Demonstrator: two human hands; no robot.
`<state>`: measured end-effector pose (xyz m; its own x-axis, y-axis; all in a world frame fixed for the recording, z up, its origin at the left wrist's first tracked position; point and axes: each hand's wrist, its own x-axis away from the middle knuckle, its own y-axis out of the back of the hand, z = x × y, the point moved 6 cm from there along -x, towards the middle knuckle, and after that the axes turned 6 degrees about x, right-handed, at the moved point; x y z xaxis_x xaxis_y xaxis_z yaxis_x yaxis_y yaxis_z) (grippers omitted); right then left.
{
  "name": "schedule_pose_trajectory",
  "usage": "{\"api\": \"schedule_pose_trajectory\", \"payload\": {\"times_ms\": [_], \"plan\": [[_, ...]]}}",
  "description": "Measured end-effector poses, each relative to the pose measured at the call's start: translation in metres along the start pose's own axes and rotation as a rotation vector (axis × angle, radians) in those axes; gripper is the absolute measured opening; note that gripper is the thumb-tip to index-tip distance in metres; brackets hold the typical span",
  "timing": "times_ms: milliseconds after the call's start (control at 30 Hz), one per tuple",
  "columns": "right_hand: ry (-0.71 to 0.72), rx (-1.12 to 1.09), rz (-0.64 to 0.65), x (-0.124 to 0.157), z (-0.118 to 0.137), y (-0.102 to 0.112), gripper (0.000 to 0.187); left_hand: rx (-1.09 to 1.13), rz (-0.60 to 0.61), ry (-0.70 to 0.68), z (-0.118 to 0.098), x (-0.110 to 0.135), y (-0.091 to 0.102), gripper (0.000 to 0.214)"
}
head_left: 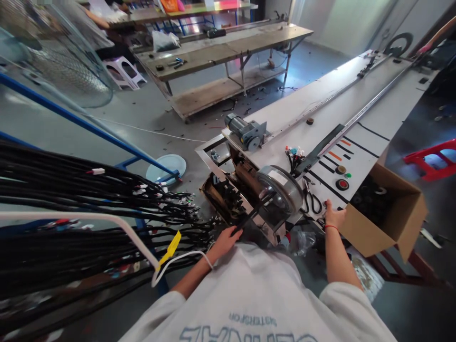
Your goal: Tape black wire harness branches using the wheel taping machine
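Observation:
My left hand (225,243) is closed around a black cable (254,213) low in front of my body. This cable slants up to the grey round reel (281,185) at the table's near end. My right hand (335,217) rests at the near corner of the long white table (302,109), thumb apart from the fingers and nothing visibly gripped. Black-handled scissors (313,202) lie just left of that hand. Beyond it sit a red-centred tape roll (342,184) and a brown tape roll (341,169). Connector ends (295,152) of a cable bundle stick out behind the reel.
Bundles of black cables (89,190) hang on a blue rack (71,118) at left. An open cardboard box (374,232) with dark items stands at right, near a red stool (432,159). A motor (244,130) sits at the table's left edge. Another person's arm (440,35) shows far right.

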<state>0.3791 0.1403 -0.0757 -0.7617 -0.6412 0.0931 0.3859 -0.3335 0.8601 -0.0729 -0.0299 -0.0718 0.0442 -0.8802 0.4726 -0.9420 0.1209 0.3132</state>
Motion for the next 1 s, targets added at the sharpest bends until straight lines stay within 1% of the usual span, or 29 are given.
{"api": "schedule_pose_trajectory", "payload": {"times_ms": [100, 200, 367, 467, 533, 567, 667, 733, 800, 867, 933, 1000], "plan": [[-0.003, 0.008, 0.009, 0.003, 0.003, 0.003, 0.077, 0.024, -0.028, 0.0, -0.007, -0.003, -0.001, 0.039], [0.009, -0.018, 0.017, 0.003, 0.003, 0.003, 0.077, -0.005, -0.037, -0.024, -0.017, -0.01, -0.006, 0.037], [0.028, -0.064, -0.009, -0.004, -0.004, -0.005, 0.081, -0.077, -0.086, -0.1, -0.036, -0.025, -0.012, 0.03], [0.049, -0.073, -0.034, -0.006, -0.006, -0.009, 0.081, -0.123, -0.07, -0.149, -0.045, -0.032, -0.015, 0.03], [0.103, -0.056, -0.062, -0.004, -0.005, -0.007, 0.076, -0.156, -0.067, -0.162, -0.046, -0.036, -0.016, 0.031], [0.152, -0.036, -0.081, -0.003, -0.002, -0.005, 0.074, -0.174, -0.064, -0.164, -0.045, -0.037, -0.017, 0.032], [0.358, 0.088, -0.14, -0.005, 0.019, 0.004, 0.072, -0.247, -0.006, -0.15, -0.034, -0.045, -0.021, 0.031], [0.465, 0.2, -0.134, -0.017, 0.039, 0.006, 0.071, -0.303, 0.052, -0.097, -0.02, -0.052, -0.023, 0.027], [0.499, 0.296, -0.088, -0.04, 0.059, 0.005, 0.068, -0.348, 0.09, -0.029, -0.007, -0.058, -0.022, 0.022], [0.488, 0.358, -0.025, -0.068, 0.079, 0.004, 0.066, -0.361, 0.107, 0.007, 0.001, -0.061, -0.017, 0.021], [0.47, 0.388, 0.039, -0.094, 0.095, 0.001, 0.064, -0.328, 0.108, -0.009, 0.002, -0.059, -0.011, 0.024], [0.442, 0.402, 0.102, -0.113, 0.104, -0.004, 0.065, -0.274, 0.093, -0.044, 0.001, -0.054, -0.004, 0.032]]}}
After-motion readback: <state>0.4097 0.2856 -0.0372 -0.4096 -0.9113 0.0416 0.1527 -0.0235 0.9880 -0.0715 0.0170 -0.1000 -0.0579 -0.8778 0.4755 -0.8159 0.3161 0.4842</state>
